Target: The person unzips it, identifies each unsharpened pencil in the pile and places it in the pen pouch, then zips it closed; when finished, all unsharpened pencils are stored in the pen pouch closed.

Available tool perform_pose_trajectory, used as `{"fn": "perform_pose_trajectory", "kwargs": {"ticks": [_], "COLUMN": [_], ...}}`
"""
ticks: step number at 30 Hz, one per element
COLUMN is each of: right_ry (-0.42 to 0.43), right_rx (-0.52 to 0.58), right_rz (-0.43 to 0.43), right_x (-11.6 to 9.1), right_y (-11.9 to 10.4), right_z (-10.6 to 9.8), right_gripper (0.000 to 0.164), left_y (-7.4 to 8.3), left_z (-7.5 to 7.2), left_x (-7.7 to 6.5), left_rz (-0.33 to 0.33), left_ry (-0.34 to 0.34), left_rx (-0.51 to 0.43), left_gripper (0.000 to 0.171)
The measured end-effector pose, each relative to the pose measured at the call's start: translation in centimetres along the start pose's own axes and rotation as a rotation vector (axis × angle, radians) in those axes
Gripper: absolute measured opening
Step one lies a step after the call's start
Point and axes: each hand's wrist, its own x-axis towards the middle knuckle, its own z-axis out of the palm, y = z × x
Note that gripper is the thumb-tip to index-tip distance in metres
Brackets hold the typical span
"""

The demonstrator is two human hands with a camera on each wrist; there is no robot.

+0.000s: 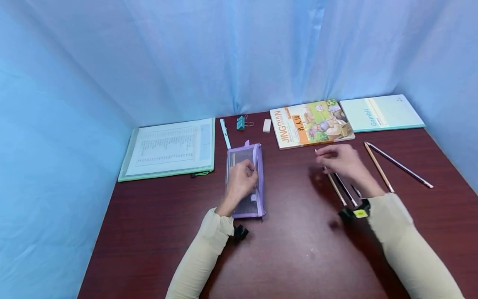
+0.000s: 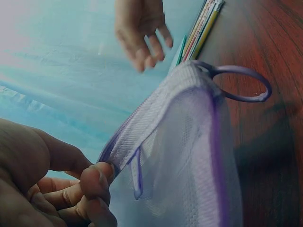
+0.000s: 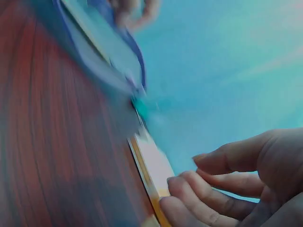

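Note:
My left hand (image 1: 240,182) pinches the zipper edge of a purple mesh pencil case (image 1: 246,211). In the left wrist view, thumb and fingertips hold the rim of the case (image 2: 189,161), and its loop hangs off one corner. Through the mesh in the right wrist view, a blurred slim yellowish stick (image 3: 85,30) shows. Over at the right, my right hand (image 1: 343,164) hovers above several pencils (image 1: 337,191), its fingers loosely bent. Nothing is visible between those fingers (image 3: 227,158) in the right wrist view. The hand partly hides the pencils.
Two more pencils (image 1: 380,168) lie further right. Along the back are a light blue pen (image 1: 225,133), a teal binder clip (image 1: 240,123), a white eraser (image 1: 267,126), an illustrated book (image 1: 313,124) and a pale notebook (image 1: 384,114). A zip document folder (image 1: 168,149) lies left.

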Motion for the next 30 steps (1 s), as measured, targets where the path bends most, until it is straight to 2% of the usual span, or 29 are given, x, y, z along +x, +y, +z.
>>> {"fn": "perform_pose_trajectory", "kwargs": {"ticks": [3, 5, 8, 11, 12, 15, 23, 30], "right_ry": [0.026, 0.026, 0.029, 0.034, 0.029, 0.008, 0.016, 0.035], "right_rx": [-0.162, -0.317, -0.477, -0.585, -0.596, -0.634, -0.653, -0.577], "right_rz": [-0.005, -0.042, -0.095, -0.083, -0.065, -0.013, -0.007, 0.005], "right_x": [-0.6, -0.8, -1.1, -1.3, -1.3, -1.3, -1.1, -1.2], "right_y": [1.5, 2.4, 3.1, 3.1, 3.0, 3.0, 3.1, 2.6], "right_z": [-1.9, -2.5, -2.4, -1.8, -1.6, -1.1, -0.6, -1.9], "right_gripper": [0.033, 0.031, 0.026, 0.008, 0.004, 0.011, 0.009, 0.015], "left_y": [0.0, -0.1, -0.2, -0.2, -0.2, -0.2, -0.1, 0.0], "left_z": [-0.2, -0.3, -0.3, -0.2, -0.2, -0.1, 0.1, 0.1], "left_x": [0.0, 0.0, -0.1, -0.1, -0.1, -0.1, -0.1, -0.1], "left_rz": [-0.003, -0.005, -0.008, -0.012, -0.016, -0.017, 0.004, 0.003], "left_ry": [0.004, 0.006, 0.006, 0.002, 0.0, -0.004, 0.018, 0.011], "left_rx": [0.003, 0.003, 0.001, -0.008, -0.015, -0.027, -0.014, -0.025], "left_gripper": [0.006, 0.006, 0.005, 0.005, 0.005, 0.006, 0.007, 0.007]}}
